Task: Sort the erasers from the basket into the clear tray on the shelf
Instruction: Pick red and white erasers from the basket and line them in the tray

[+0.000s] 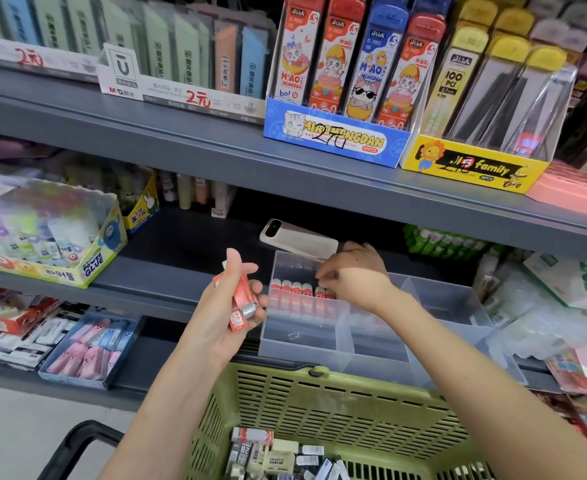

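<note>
Your left hand [215,320] is raised, palm turned inward, thumb pointing up, fingers curled round a small stack of red-sleeved erasers [241,301]. Your right hand [352,273] reaches forward, back up, wrist bent, fingertips curled downward; grip unclear. Your forearms are apart.

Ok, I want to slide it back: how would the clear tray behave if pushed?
The clear tray looks like thin rigid plastic, mostly empty, so probably light and easy-sliding. The upright red erasers inside fill only part of their compartment, so could topple.
</note>
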Action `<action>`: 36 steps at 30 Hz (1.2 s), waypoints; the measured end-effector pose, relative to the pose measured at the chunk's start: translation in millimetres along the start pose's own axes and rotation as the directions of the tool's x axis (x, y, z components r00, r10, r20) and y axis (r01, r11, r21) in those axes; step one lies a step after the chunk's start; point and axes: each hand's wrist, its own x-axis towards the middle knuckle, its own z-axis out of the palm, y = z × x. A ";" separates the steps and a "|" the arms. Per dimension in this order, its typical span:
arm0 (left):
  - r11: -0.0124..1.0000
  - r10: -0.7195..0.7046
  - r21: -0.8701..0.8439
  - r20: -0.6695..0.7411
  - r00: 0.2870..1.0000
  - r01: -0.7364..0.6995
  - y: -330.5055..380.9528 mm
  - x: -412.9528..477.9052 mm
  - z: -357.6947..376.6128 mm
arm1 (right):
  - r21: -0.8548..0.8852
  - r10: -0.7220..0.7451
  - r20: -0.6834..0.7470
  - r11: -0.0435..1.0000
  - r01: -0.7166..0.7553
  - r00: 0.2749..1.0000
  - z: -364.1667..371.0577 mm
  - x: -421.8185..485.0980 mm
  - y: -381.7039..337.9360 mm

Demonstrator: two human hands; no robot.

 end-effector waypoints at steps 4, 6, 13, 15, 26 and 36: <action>0.999 -0.040 -0.022 0.083 0.996 0.042 -0.4 1.3 0.5 | 0.703 0.012 -0.149 0.705 0.098 0.989 -17.9 -22.2 -29.6; 0.998 -0.052 -0.022 0.141 0.989 0.056 -1.0 0.5 1.8 | 0.814 -0.103 -0.157 0.550 0.188 0.982 -28.5 -28.9 -54.3; 0.995 -0.087 -0.035 0.177 0.980 0.094 -0.9 -3.0 2.9 | 0.755 -0.262 -0.089 0.611 0.237 0.961 -45.7 -22.9 -74.6; 0.995 -0.083 -0.045 0.160 0.984 0.091 -0.7 -1.9 4.3 | 0.870 -0.209 -0.088 0.460 0.178 0.974 -43.0 -23.0 -73.2; 0.994 -0.038 -0.112 -0.199 0.979 0.016 5.9 0.3 -2.0 | 0.945 0.310 0.177 0.213 -0.249 0.934 -7.5 4.6 -35.8; 0.989 -0.024 -0.148 -0.118 0.993 0.006 6.9 -1.4 -3.3 | 0.760 0.301 0.296 0.501 -0.414 0.907 5.2 29.2 -57.4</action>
